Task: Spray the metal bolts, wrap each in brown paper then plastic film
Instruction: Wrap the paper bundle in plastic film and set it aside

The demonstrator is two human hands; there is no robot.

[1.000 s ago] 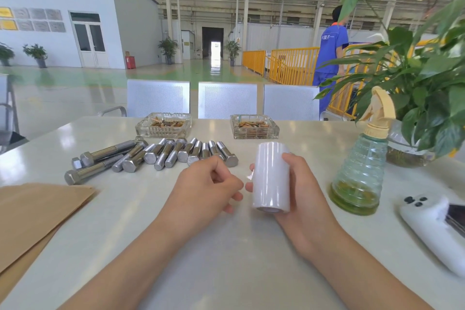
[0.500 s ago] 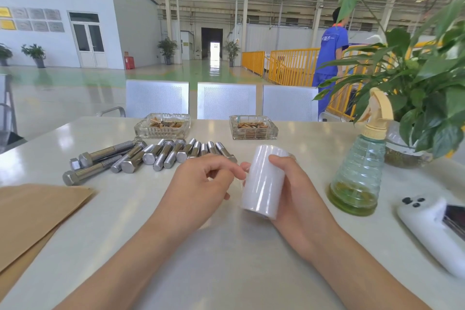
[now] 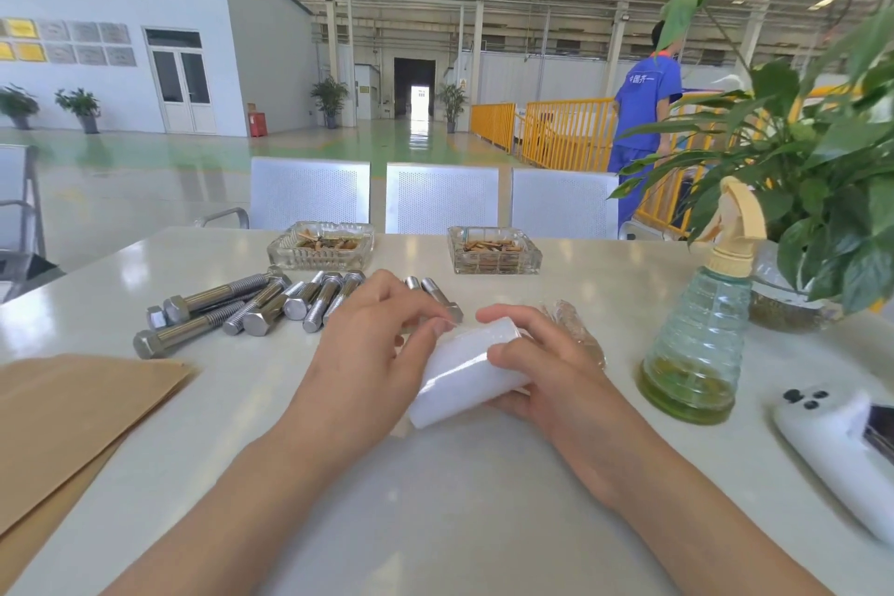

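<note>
My right hand point(image 3: 546, 373) grips a white roll of plastic film point(image 3: 464, 373), which lies tilted just above the table with one end towards me. The curled fingertips of my left hand point(image 3: 372, 353) pinch at the roll's upper edge. Several bare metal bolts point(image 3: 251, 305) lie in a pile behind my left hand. A bolt wrapped in paper and film point(image 3: 573, 329) lies just behind my right hand. Brown paper sheets point(image 3: 72, 416) are stacked at the table's left edge. The spray bottle point(image 3: 696, 344) with yellowish liquid stands to the right.
Two glass ashtrays point(image 3: 321, 247) point(image 3: 493, 252) sit at the back of the white table point(image 3: 435, 498). A potted plant point(image 3: 817, 208) overhangs the right side, and a white device point(image 3: 841, 455) lies at the right edge. A person in blue stands by yellow railings.
The film roll has tipped from upright to lying slanted in my right hand. My left hand has come over to its upper edge. A wrapped bolt has come into view behind my right hand.
</note>
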